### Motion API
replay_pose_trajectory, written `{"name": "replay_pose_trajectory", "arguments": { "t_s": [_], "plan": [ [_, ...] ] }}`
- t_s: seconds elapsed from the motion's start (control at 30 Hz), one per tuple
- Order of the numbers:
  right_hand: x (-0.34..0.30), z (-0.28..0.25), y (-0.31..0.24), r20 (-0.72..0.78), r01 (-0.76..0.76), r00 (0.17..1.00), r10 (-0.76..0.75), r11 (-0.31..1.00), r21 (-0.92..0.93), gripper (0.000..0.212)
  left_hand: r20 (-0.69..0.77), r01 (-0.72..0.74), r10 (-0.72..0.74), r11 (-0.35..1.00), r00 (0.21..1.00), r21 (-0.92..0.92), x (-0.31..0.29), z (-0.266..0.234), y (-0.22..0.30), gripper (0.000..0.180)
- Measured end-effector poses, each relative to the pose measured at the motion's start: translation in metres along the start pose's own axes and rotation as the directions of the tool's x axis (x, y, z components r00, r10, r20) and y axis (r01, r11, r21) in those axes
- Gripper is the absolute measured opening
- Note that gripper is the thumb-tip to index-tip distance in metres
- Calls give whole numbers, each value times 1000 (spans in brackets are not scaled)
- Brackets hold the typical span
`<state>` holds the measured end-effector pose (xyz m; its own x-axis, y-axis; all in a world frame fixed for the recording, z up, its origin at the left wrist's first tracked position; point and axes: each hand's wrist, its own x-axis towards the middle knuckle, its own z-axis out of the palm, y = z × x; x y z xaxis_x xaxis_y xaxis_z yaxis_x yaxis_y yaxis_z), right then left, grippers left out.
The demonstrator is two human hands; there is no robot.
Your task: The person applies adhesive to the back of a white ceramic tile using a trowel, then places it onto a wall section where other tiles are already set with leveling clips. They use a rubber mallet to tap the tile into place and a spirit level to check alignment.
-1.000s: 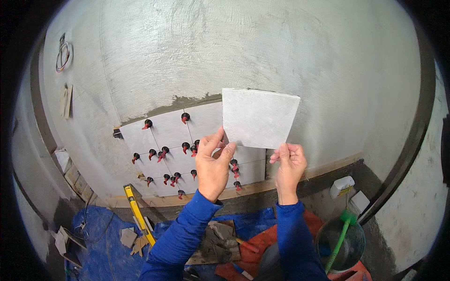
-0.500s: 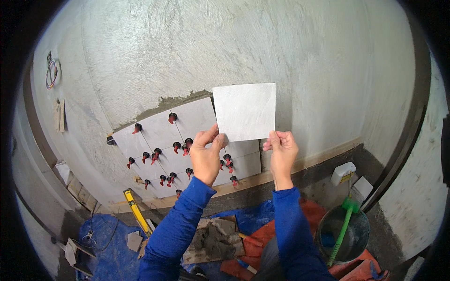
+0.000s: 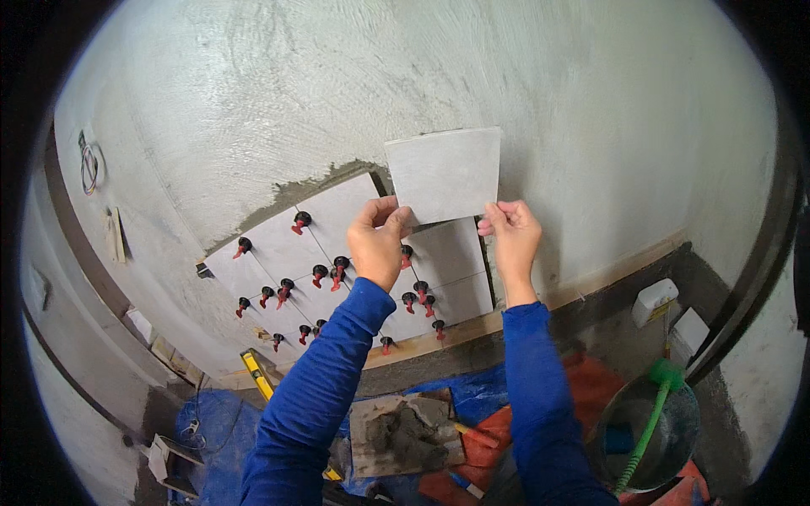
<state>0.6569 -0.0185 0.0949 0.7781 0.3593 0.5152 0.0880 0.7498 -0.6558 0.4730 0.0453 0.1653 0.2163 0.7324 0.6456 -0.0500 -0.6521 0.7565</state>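
Between my two hands I hold a square pale tile [image 3: 445, 175] up at the wall, tilted so its upper edge shows. My left hand [image 3: 377, 244] pinches its lower left corner, and my right hand [image 3: 511, 232] pinches the lower right one. Behind and below it, several light tiles [image 3: 443, 251] are set on the wall in rows. Black-and-red tile levelling clips [image 3: 301, 221] stick out along their joints. Grey mortar [image 3: 329, 179] shows along the top edge of the tiled patch. Whether the held tile touches the wall, I cannot tell.
On the floor, a board [image 3: 363, 455] carries a heap of mortar [image 3: 413, 434]. A yellow spirit level [image 3: 256, 375] leans at the left. To the right stands a bucket [image 3: 688, 447] with a green-handled brush [image 3: 648, 430]. Blue [image 3: 221, 430] and orange [image 3: 582, 392] sheets cover the floor.
The tile has tipped, its top edge now showing, and both hands have risen in the picture with it. The view has shifted, so the bucket sits farther right. Both grips stay the same.
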Motion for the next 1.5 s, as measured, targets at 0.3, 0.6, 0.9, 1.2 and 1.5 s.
{"name": "replay_pose_trajectory", "arguments": {
  "t_s": [0.3,0.6,0.9,1.2,1.5],
  "plan": [
    [17,0,38,86,-34,996,35,999,-11,16,-14,42,-40,986,999,161,14,-4,-26,16],
    [23,2,60,77,-88,993,93,994,-73,14,-18,59,-56,957,998,284,16,-3,-35,15],
    [23,4,56,80,-65,993,84,975,-213,17,-23,67,-63,957,998,283,18,-3,-47,16],
    [25,0,60,94,111,992,-80,917,-383,20,-85,11,18,944,996,328,21,2,-60,13],
    [27,-6,73,104,121,991,-88,916,-381,21,-57,-71,115,862,992,503,24,3,-64,15]
  ]
}}
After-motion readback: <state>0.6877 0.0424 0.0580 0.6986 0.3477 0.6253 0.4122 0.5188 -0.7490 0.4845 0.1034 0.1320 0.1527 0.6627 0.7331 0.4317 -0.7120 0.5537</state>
